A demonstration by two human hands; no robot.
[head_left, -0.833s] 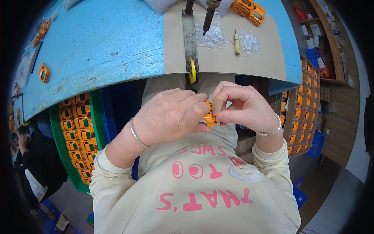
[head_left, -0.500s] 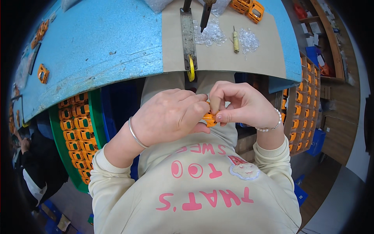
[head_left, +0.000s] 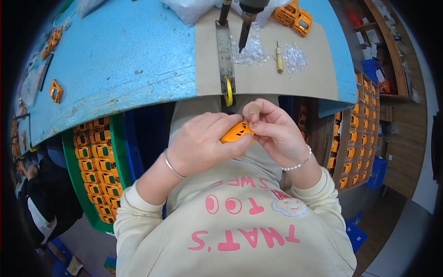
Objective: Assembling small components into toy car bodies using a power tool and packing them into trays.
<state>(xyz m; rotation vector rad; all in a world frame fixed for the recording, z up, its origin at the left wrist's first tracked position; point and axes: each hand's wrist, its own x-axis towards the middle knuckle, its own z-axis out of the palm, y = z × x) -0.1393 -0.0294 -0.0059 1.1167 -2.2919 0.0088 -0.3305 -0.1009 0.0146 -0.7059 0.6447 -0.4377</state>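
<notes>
Over my lap, my left hand (head_left: 198, 143) is closed round an orange toy car body (head_left: 236, 132) with dark slots in its surface. Its fingers and thumb cover much of the shell. At the right end of the shell, my right hand (head_left: 279, 134) has its thumb and index finger pinched together. Whatever lies between those fingertips is too small to make out. Beyond the hands, a small pile of clear plastic pieces (head_left: 295, 57) and a short yellow-handled pointed tool (head_left: 279, 60) rest on the brown board (head_left: 309, 83).
A metal bar with a yellow end (head_left: 228, 94) juts over the table's front edge, beneath a dark pointed tool (head_left: 244, 34). Another clear pile (head_left: 251, 51) lies beside it. Car bodies fill a green crate (head_left: 117, 152) at left and a cardboard divider box (head_left: 346, 152) at right.
The car body has turned and shows more of its surface in my left hand. My right hand has shifted slightly left, still pinching at its end. The view has shifted slightly.
</notes>
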